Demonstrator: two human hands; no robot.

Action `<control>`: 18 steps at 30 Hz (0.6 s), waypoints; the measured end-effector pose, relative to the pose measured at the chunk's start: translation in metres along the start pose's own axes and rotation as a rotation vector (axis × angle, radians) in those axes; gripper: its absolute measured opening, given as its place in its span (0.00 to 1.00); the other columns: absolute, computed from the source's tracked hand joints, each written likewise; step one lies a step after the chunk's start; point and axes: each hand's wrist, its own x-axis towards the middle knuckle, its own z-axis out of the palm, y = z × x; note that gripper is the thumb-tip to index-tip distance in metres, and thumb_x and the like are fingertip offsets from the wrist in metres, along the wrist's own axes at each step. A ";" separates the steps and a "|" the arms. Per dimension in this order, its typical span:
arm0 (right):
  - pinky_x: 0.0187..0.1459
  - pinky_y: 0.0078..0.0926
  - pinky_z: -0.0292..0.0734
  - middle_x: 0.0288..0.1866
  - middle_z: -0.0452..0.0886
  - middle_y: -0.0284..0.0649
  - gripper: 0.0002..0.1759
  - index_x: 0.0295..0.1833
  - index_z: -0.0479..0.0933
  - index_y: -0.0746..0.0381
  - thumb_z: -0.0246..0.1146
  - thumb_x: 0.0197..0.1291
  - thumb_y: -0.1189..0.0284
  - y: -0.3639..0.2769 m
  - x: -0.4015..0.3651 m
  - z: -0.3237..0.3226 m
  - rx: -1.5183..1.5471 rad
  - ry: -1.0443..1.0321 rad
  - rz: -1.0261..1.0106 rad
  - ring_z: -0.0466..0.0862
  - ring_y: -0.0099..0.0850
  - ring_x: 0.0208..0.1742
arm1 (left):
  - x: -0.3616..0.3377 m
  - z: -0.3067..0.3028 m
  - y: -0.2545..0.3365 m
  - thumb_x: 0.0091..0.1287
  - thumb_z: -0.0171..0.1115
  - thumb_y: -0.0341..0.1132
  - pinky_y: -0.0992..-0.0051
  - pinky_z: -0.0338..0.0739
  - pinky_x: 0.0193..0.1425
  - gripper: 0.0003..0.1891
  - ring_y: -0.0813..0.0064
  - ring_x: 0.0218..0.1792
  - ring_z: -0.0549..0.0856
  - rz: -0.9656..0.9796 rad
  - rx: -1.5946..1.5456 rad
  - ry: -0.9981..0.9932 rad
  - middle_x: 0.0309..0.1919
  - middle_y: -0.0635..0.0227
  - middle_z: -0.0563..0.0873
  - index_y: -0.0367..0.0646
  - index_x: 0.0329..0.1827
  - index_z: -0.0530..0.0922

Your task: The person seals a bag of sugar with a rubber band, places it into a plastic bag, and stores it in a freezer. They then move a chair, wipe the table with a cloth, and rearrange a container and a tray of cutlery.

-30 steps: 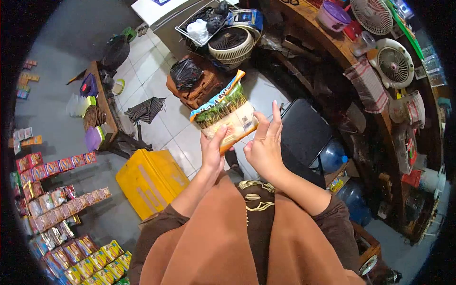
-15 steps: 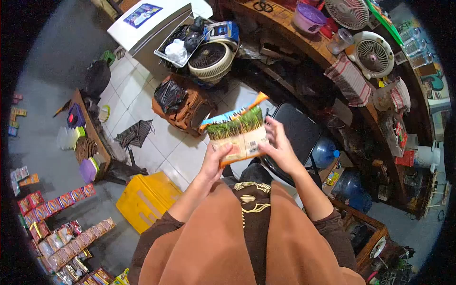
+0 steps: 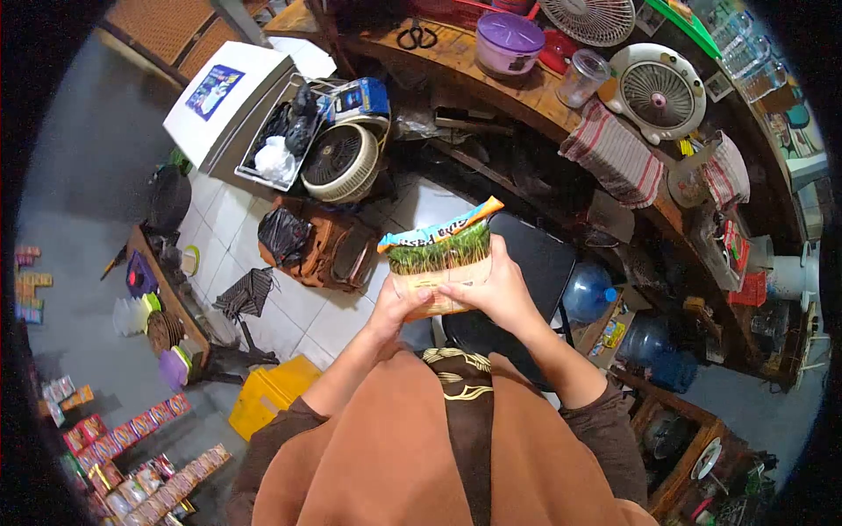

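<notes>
A plump plastic sugar packet (image 3: 438, 254) with a blue and orange top edge, a green plant picture and a cream panel is between my two hands in front of my body. My left hand (image 3: 396, 309) grips its lower left side, thumb across the front. My right hand (image 3: 496, 294) grips the lower right side, with its thumb pressed on the cream panel. Both thumbs lie close together near the bottom of the packet. The fingers behind it are hidden. Lettering on the packet appears upside down.
A black chair seat (image 3: 517, 254) is just beyond my hands. A brown bag (image 3: 338, 254) and a yellow box (image 3: 274, 394) stand on the tiled floor (image 3: 230, 206). Blue water jugs (image 3: 589, 294) are at right, below a wooden counter (image 3: 544, 101) with fans. Hanging sachets (image 3: 132, 434) are at lower left.
My right hand has shifted from the packet's right edge to its lower front, its thumb now near my left thumb. The packet's printed top faces me more. The view has shifted slightly.
</notes>
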 end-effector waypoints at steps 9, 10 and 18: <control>0.36 0.22 0.75 0.41 0.74 0.34 0.22 0.51 0.69 0.61 0.63 0.49 0.69 -0.002 0.186 -0.079 0.267 0.129 0.072 0.75 0.21 0.37 | 0.150 -0.066 0.051 0.51 0.65 0.34 0.73 0.70 0.53 0.27 0.72 0.47 0.77 0.065 0.142 -0.042 0.46 0.60 0.77 0.34 0.53 0.67; 0.40 0.30 0.76 0.48 0.70 0.38 0.27 0.54 0.65 0.60 0.62 0.52 0.59 -0.006 0.216 -0.089 0.570 0.344 0.249 0.74 0.29 0.45 | 0.167 -0.076 0.058 0.51 0.65 0.33 0.73 0.70 0.53 0.27 0.72 0.47 0.77 0.021 0.135 -0.026 0.46 0.60 0.77 0.34 0.53 0.66; 0.45 0.40 0.77 0.54 0.60 0.50 0.40 0.58 0.58 0.68 0.63 0.48 0.52 0.016 0.358 -0.115 0.981 0.676 0.265 0.68 0.43 0.51 | 0.241 -0.110 0.106 0.52 0.64 0.34 0.72 0.71 0.52 0.28 0.70 0.46 0.78 -0.090 0.083 -0.082 0.46 0.59 0.76 0.34 0.55 0.64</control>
